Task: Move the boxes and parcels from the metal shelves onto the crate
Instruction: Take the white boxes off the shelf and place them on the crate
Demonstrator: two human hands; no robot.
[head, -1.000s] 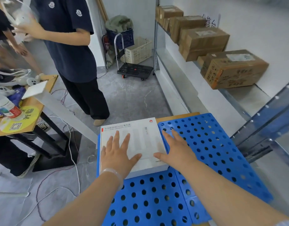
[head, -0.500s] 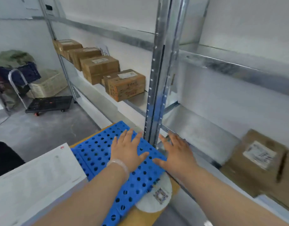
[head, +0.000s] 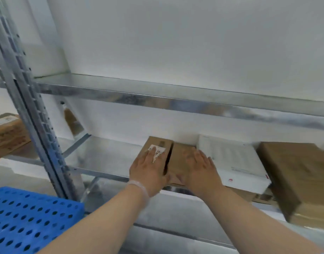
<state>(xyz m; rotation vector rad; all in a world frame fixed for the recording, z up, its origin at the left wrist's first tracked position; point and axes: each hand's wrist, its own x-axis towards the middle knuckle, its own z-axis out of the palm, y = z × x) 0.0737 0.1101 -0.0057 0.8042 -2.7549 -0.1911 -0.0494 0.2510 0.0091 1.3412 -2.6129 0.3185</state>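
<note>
The silvery metal shelf rack (head: 157, 99) fills the wall, and all the action is on its middle shelf board (head: 106, 156). Biggest piece up there: a large brown cardboard box (head: 294, 176) at the right end, reaching forward to the front edge. Down at the lower left, in front of the rack's upright post (head: 38, 125), sits the blue perforated plastic crate (head: 29, 217), well apart from the parcels. Next along the shelf, a flat white cardboard box (head: 234, 162) lies between the big carton and a smaller brown cardboard parcel (head: 177, 156), touching the parcel's right side. Beyond the post, another brown carton (head: 7, 136) sits in the left bay. Now the hands: the left hand (head: 150, 171) lies flat on the parcel's top, fingers straight, fingertips on its white shipping label (head: 158, 150). The right hand (head: 199, 171) presses flat beside it, fingers spread, gripping nothing. A clear bracelet (head: 139, 189) circles the left wrist.
</note>
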